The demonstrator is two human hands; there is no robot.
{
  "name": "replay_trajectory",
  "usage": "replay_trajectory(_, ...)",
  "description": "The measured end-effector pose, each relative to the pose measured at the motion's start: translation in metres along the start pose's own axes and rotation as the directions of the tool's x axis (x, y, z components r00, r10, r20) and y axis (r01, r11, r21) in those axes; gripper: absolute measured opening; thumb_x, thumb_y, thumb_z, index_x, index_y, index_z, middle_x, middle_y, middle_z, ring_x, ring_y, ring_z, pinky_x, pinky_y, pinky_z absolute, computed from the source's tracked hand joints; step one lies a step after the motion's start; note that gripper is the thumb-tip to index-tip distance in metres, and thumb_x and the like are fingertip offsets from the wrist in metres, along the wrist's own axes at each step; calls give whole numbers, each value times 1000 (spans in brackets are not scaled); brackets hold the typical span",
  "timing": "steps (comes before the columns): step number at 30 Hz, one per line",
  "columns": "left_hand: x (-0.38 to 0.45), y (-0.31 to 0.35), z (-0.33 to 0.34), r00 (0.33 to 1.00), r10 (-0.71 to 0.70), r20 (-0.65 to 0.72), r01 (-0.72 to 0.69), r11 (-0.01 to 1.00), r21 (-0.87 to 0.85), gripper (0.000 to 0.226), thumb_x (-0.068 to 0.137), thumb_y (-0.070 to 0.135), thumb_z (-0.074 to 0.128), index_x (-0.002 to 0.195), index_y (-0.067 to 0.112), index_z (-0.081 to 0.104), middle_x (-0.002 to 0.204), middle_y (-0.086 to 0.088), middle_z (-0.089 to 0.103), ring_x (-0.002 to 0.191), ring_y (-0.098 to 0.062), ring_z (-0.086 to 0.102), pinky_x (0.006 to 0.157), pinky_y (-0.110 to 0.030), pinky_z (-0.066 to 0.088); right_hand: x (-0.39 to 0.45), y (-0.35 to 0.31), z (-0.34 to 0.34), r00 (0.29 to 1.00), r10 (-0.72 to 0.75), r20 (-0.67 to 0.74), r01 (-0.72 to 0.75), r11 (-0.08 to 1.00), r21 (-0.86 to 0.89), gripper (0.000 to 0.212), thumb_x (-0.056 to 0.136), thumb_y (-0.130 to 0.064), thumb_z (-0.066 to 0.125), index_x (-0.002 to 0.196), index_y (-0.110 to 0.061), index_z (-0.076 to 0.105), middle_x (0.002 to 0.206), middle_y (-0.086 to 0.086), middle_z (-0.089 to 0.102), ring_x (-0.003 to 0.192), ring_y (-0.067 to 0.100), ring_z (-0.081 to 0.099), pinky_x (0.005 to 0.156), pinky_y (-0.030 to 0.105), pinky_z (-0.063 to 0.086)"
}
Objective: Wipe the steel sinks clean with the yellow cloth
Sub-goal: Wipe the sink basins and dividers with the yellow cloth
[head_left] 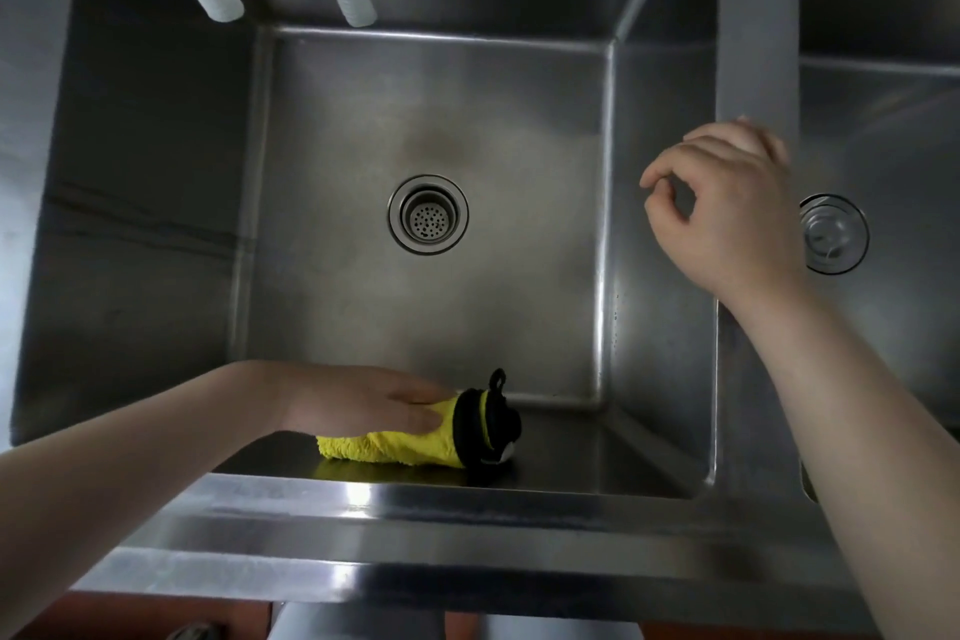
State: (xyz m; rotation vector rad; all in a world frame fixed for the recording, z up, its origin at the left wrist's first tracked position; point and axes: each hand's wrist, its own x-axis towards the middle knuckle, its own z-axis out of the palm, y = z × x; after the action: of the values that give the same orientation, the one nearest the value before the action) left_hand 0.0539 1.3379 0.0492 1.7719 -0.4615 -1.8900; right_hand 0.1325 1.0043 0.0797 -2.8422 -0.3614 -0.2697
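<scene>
Left hand (363,400) presses yellow cloth (410,442) against steel sink (156,224).

You face a deep steel sink (171,203) with a perforated drain strainer (428,214) at the centre of its floor. A yellow cloth (405,442) with black trim lies against the near wall, close to the front rim (415,530). A steel divider (756,42) separates this basin from a second sink (893,130) on your right, which has its own drain (834,234).
</scene>
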Motion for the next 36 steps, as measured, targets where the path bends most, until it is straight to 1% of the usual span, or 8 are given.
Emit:
replay_trajectory(4, 16, -15, 3, 995, -94, -42, 94, 996, -6, 59, 74, 62, 77, 125, 66, 48, 121, 32, 60, 112, 6, 58, 93, -22, 48, 1, 0, 0, 1000, 0, -1, 0, 1000, -7, 14, 81, -15, 54, 78, -19, 66, 81, -3, 68, 102, 21, 58, 107, 37, 30)
replay_trajectory(9, 24, -2, -6, 995, -97, 5, 97, 995, 3, 67, 83, 45, 75, 142, 48, 42, 124, 23, 52, 110, 2, 50, 87, -16, 40, 1, 0, 0, 1000, 3, 2, -3, 1000, -5, 13, 82, -14, 54, 78, -18, 66, 81, -3, 67, 101, 21, 57, 106, 36, 30)
replay_trajectory(12, 27, -2, -8, 992, -121, 41, 121, 993, 12, 66, 84, 51, 72, 141, 46, 40, 131, 14, 52, 120, -12, 51, 101, -33, 46, 1, 0, 0, 1000, 4, 4, -4, 1000, -3, 14, 82, -13, 54, 78, -17, 66, 81, -2, 67, 101, 22, 57, 106, 35, 30)
replay_trajectory(14, 31, -6, -8, 991, -132, 26, 132, 991, 19, 60, 82, 57, 70, 135, 49, 41, 129, 14, 53, 119, -14, 52, 102, -38, 46, 1, 0, 0, 1000, 8, 2, -8, 1000, -2, 14, 82, -13, 54, 78, -17, 66, 81, -2, 67, 101, 22, 57, 105, 35, 29)
replay_trajectory(19, 50, -13, -7, 990, -129, -51, 131, 991, 27, 51, 86, 59, 66, 131, 42, 47, 112, 19, 57, 106, -5, 56, 87, -25, 46, 1, 0, 1, 1000, 7, -1, -7, 1000, -20, 14, 81, -12, 54, 78, -18, 66, 80, -3, 68, 101, 22, 57, 106, 32, 27)
replay_trajectory(29, 79, -24, -7, 959, -229, -167, 246, 965, 91, 58, 89, 58, 61, 138, 33, 44, 129, 6, 55, 111, -13, 51, 93, -29, 43, 1, -1, 1, 1000, 8, -11, -8, 999, -34, 14, 81, -11, 54, 77, -17, 66, 80, -1, 67, 101, 23, 58, 107, 36, 29)
replay_trajectory(33, 89, -22, -3, 934, -247, -260, 287, 949, 131, 52, 90, 53, 62, 131, 23, 51, 119, 1, 60, 100, -15, 54, 84, -28, 42, -1, -4, 3, 997, -39, -62, 33, 996, -86, 16, 82, -6, 51, 77, -14, 64, 77, 2, 65, 91, 27, 58, 106, 39, 33)
replay_trajectory(36, 87, -23, -3, 937, -243, -251, 274, 957, 94, 53, 91, 53, 61, 134, 24, 49, 120, 4, 58, 102, -13, 52, 85, -27, 40, -3, -4, 3, 991, -107, -82, 100, 991, -87, 17, 82, -3, 50, 79, -11, 65, 75, 4, 64, 84, 29, 58, 104, 37, 36)
